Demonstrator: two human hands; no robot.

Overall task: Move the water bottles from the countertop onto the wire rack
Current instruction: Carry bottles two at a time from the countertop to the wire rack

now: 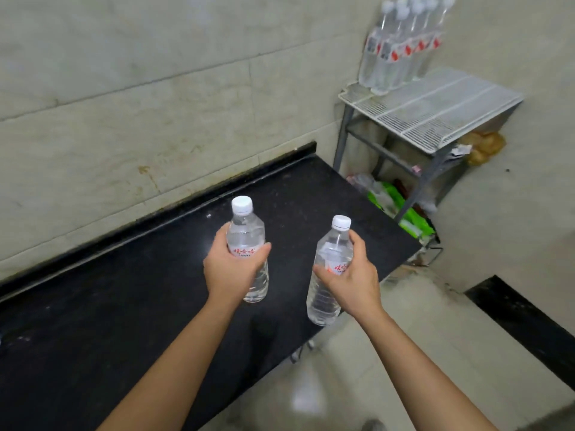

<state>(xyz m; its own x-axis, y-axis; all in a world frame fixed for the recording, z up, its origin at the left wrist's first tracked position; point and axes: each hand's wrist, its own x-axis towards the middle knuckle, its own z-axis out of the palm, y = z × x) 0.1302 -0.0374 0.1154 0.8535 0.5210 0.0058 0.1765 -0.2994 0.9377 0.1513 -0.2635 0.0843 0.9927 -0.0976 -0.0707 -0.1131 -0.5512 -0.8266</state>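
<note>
Dim, flat indoor light; wide-angle bending at edges; soft blur; floor point(306, 399) glare.

Two water bottles are held above the black countertop point(124, 306): one bottle point(247, 241) on the left, one bottle point(329, 275) on the right, each with one white cap. Two hands are in view, the left hand point(231, 269) and the right hand point(354, 281), one per bottle. On the far right stands one wire rack point(435, 110), carrying a cluster of bottles point(401, 45) at its far left corner; at least five white caps can be counted there, though blur keeps the exact total uncertain.
</note>
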